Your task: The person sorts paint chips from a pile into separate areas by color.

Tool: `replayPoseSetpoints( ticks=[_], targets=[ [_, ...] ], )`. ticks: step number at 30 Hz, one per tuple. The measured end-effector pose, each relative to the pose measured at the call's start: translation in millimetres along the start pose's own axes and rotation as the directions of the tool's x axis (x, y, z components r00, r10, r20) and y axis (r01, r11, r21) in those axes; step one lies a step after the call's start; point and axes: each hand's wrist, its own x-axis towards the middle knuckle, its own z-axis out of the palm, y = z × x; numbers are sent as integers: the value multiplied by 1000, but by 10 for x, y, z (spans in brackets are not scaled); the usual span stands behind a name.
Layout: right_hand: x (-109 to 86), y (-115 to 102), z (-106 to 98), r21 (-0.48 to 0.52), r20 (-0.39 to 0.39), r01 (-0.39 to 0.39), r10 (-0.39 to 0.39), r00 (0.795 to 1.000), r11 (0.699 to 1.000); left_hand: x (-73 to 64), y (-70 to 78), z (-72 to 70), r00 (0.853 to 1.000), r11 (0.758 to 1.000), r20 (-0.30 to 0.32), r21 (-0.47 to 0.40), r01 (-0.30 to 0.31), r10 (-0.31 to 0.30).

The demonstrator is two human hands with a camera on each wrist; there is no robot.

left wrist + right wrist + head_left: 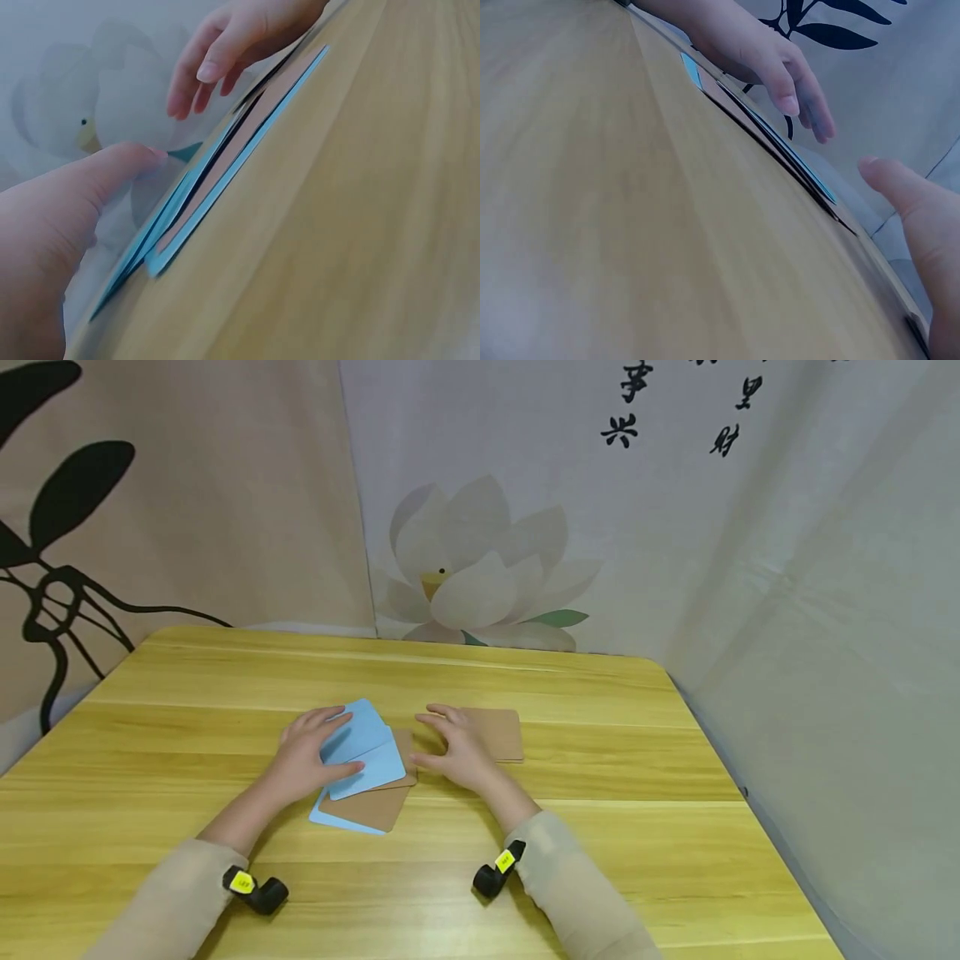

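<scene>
Several light blue cards [375, 768] and brown cards [372, 810] lie overlapped in a loose, fanned pile at the middle of the table. My left hand [303, 756] is at the pile's left side, thumb and fingers spread over the upper blue cards; the thumb overlaps them in the head view. In the left wrist view its thumb is extended above the card edges [225, 165]. Between that pile and a separate brown card stack [497, 733] is my right hand [467, 752], fingers apart and pointing left. Nothing shows between its thumb and fingers.
The wooden table [600, 827] extends around the cards. Behind it hangs a pale cloth backdrop [525, 435] with a printed lotus, dark leaves and black characters. Small black wrist cameras [262, 893] sit at both sleeve cuffs.
</scene>
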Motion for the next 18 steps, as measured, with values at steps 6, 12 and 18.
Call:
replayPoseSetpoints(
  ticks=[6,12,18],
  targets=[
    [99,-64,96,-3,22,-26,26,999,1000,-129,-105,-100,1000,1000,-16,20,11,-11],
    [167,-145,155,6,46,-23,23,999,1000,-234,-164,-183,998,998,-27,27,57,-57],
    [234,-162,216,-23,62,-23,24,998,999,-261,-176,-222,990,989,25,65,135,-137]
  ],
)
